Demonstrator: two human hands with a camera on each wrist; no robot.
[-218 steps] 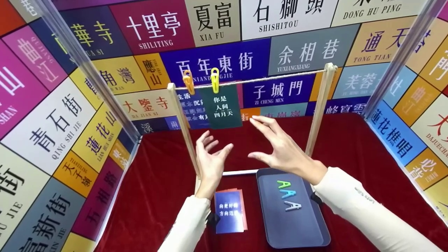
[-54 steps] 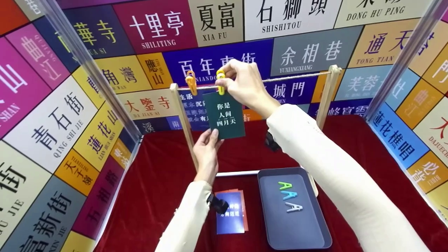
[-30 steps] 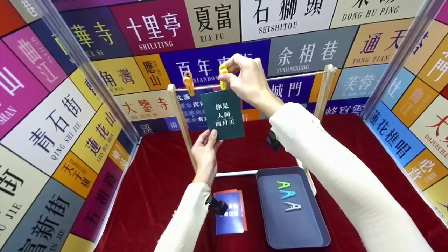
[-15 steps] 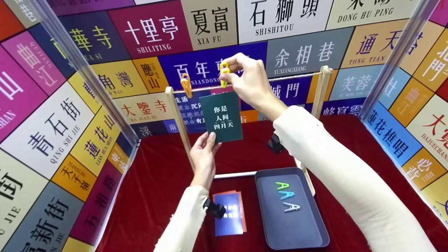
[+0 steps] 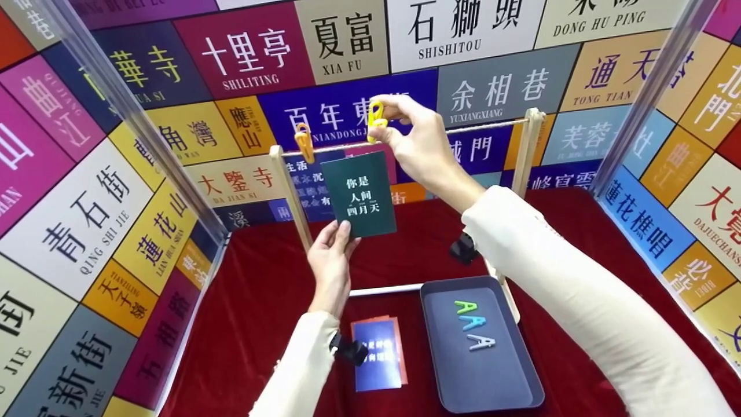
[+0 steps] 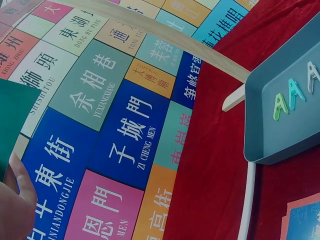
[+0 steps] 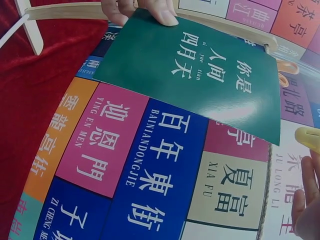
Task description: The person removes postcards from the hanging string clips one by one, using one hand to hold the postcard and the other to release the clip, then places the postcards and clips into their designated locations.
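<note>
My left hand [image 5: 331, 255] holds a dark green card [image 5: 359, 194] with white writing by its lower left part, thumb in front. The card's top edge is just below the rope [image 5: 489, 127], apart from the yellow clothespin [image 5: 376, 123]. My right hand [image 5: 422, 136] pinches that clothespin at the rope; whether it still touches the rope I cannot tell. In the right wrist view a gap shows between card and yellow clothespin [image 7: 309, 139]. An orange clothespin [image 5: 304, 142] sits on the rope to the left. Below it a blue card [image 5: 307, 194] with white writing is partly hidden by the green one.
The rope runs between two wooden posts [image 5: 524, 156]. On the red cloth [image 5: 243, 324] lies a dark grey tray [image 5: 486, 385] with green [image 5: 465, 307], light blue [image 5: 472, 322] and grey [image 5: 480, 342] clothespins. Left of it are stacked cards [image 5: 376, 368]. Printed panels [image 5: 509, 81] stand behind.
Earliest, the green card hung from the yellow clothespin with both hands off it. Since then the left hand has taken the card and the right the clothespin; the card has moved down and left, free.
</note>
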